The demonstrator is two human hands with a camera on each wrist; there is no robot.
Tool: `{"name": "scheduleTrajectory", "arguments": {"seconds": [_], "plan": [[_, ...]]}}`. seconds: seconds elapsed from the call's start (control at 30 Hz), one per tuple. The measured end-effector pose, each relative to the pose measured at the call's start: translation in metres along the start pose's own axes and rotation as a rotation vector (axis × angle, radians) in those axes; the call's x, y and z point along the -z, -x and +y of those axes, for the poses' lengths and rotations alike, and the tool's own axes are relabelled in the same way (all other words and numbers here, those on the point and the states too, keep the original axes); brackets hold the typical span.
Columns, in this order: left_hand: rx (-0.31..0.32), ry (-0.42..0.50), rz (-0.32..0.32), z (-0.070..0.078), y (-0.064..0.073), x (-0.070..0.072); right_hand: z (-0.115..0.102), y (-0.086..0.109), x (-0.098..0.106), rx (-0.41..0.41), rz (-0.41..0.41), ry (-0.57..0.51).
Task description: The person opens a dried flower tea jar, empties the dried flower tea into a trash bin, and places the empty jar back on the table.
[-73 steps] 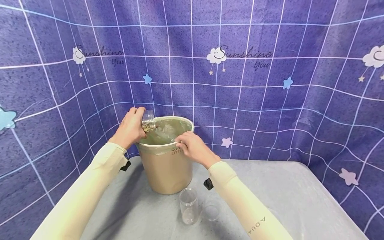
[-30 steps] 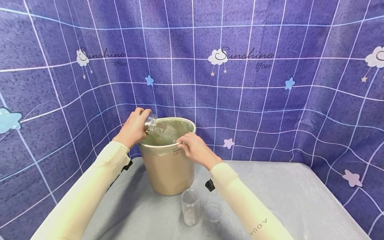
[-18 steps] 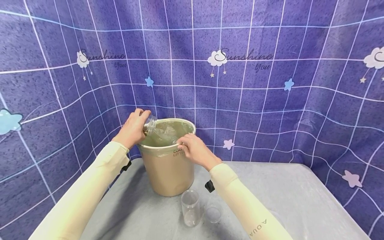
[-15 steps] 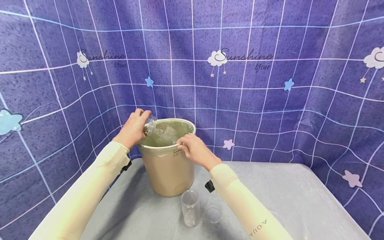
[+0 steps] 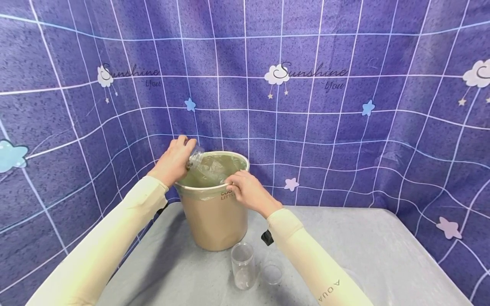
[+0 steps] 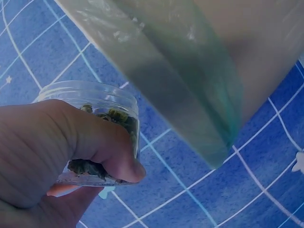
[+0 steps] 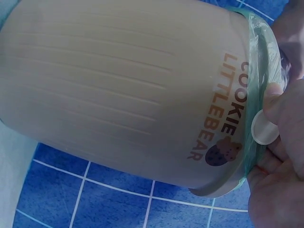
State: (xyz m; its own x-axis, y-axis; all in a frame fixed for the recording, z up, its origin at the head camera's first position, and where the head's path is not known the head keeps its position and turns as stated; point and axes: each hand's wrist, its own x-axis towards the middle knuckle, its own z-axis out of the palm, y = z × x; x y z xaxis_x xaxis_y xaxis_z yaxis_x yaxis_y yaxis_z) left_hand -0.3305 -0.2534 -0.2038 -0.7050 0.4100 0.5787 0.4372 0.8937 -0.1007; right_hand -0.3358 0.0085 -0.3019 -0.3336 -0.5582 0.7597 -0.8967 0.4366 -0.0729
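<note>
My left hand [image 5: 174,161] holds a clear jar [image 5: 196,157] tipped over the left side of a tan trash bin [image 5: 214,221]. Dark, greenish-brown dried pieces [image 6: 88,167] lie inside that jar, seen past the thumb in the left wrist view. A thin green bag [image 5: 214,168] lines the bin and folds over its rim. At the front right of the rim my right hand [image 5: 250,190] grips the edge, thumb outside. In the right wrist view a pale round tab [image 7: 264,128] shows beside the thumb. The bin's bottom is hidden.
A second clear jar [image 5: 243,267] stands upright and lidless in front of the bin. Next to it a clear round lid [image 5: 272,273] lies flat on the grey tabletop [image 5: 344,238]. A purple gridded curtain [image 5: 306,106] hangs behind and to the left.
My left hand has shifted slightly right with the jar, bringing its mouth further over the bin. Fewer pieces show near the jar's mouth than at first. The right hand keeps its hold on the rim.
</note>
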Motion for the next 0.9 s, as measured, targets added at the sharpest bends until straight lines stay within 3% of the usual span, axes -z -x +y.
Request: {"name": "scheduleTrajectory", "arguments": {"seconds": [0.33,0.5,0.77,0.9], "plan": [[-0.069,-0.115,-0.022,0.012,-0.011,0.001,0.002,-0.001,0.001,-0.007,-0.003,0.015],[-0.151,-0.172,-0.042,0.02,-0.014,-0.001,0.002,0.001,0.0,-0.014,-0.007,0.007],[-0.356,-0.286,0.088,0.025,-0.02,-0.002,0.002,0.001,-0.001,-0.017,-0.007,0.015],[-0.418,-0.385,0.087,0.025,-0.024,0.001,0.002,0.0,-0.001,-0.016,-0.008,0.008]]}}
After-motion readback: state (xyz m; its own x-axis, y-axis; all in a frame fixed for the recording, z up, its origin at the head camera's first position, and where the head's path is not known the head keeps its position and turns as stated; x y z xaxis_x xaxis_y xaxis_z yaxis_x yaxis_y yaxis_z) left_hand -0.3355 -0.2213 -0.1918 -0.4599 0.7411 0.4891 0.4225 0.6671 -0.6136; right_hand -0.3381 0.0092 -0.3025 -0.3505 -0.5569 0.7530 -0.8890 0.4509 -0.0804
